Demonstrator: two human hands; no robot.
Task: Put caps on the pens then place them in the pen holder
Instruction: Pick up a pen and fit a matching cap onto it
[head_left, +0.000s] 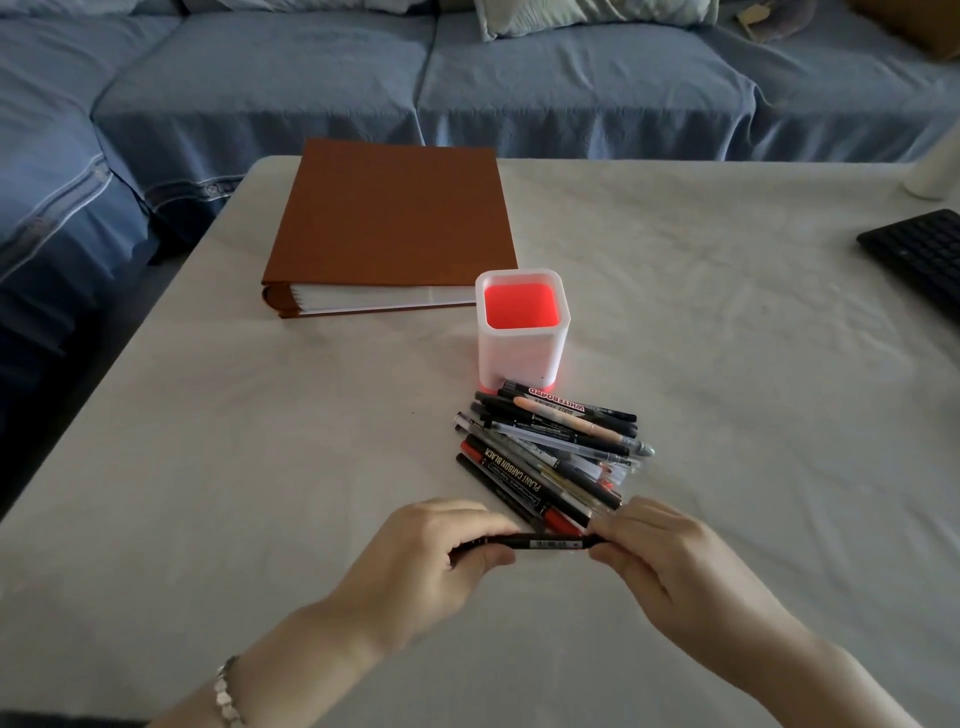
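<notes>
A black pen (540, 543) is held level just above the table, crosswise to the person, directly in front of the pen pile. The left hand (441, 556) has its fingers and thumb curled round the pen's left end. The right hand (660, 551) pinches the pen's right end between thumb and fingertips; whether a cap sits there cannot be told.

The pile of pens and markers (550, 457) lies on the table just beyond the held pen, with a whiteboard marker (566, 405) at its far edge.

The white pen holder (522, 358), square with a red interior, stands upright just behind the pile.

A brown binder (395, 223) lies flat behind and left of the holder. The table (260, 467) is covered in white cloth. A black keyboard (919, 254) sits at the right edge. A blue sofa (311, 78) runs along the far side.
</notes>
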